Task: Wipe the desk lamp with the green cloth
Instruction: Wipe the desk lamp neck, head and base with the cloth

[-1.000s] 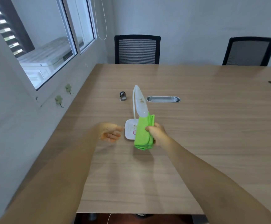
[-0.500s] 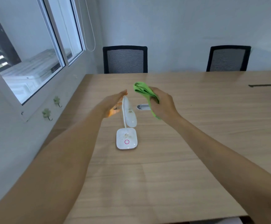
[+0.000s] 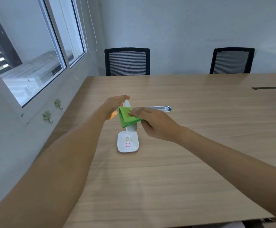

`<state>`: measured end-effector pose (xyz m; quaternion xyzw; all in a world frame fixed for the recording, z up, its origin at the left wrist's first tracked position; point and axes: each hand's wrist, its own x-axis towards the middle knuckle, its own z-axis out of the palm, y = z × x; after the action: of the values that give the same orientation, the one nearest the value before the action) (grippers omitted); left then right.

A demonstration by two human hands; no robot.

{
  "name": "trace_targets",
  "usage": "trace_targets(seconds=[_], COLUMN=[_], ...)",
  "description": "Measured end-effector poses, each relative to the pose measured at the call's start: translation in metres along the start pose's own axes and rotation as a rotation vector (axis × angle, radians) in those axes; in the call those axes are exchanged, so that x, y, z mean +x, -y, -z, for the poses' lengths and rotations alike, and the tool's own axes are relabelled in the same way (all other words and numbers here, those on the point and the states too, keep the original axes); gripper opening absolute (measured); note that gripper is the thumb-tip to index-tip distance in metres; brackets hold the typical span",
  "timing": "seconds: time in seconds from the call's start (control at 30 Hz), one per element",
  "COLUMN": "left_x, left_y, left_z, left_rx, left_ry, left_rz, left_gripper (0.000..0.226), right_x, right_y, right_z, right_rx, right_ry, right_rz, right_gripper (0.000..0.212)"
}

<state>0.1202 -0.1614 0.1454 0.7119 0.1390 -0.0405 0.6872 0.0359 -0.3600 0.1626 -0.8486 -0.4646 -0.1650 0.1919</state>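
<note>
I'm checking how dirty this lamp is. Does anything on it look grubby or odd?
Yes. The lamp's white base carries brownish specks above its pink ring, so it is not yet clean. The green cloth, in the right hand, lies over the lamp head, while the left hand steadies it.

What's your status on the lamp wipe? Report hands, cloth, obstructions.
Right hand presses green cloth on lamp head. Left hand steadies the lamp's far end. Crumbs on lamp base. Nothing blocking.
</note>
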Motion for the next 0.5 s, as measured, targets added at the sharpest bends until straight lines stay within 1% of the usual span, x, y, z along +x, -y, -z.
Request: trace_targets(seconds=[0.07,0.13,0.27,0.37,0.5], left_x=[0.001,0.002,0.003,0.001,-0.001], left_y=[0.001,0.002,0.001,0.000,-0.001], left_z=[0.001,0.003,0.004,0.004,0.005], left_rx=[0.013,0.009,0.017,0.016,0.007], left_ry=[-0.002,0.006,0.012,0.017,0.026], left_rz=[0.001,0.017,0.012,0.013,0.013], left_gripper=[0.028,0.027,0.032,0.037,0.032], right_x=[-0.012,-0.026,-0.050,-0.059,-0.052], right_y=[0.006,0.011,0.009,0.008,0.006], right_z=[0.004,0.007,0.004,0.004,0.007], right_rx=[-0.023,-0.045,-0.203,-0.215,-0.206], right_ry=[0.023,0.050,0.077,0.003,-0.167], right_rz=[0.038,0.093,0.263,0.299,0.296], right_gripper=[0.053,0.049,0.041,0.046,0.041])
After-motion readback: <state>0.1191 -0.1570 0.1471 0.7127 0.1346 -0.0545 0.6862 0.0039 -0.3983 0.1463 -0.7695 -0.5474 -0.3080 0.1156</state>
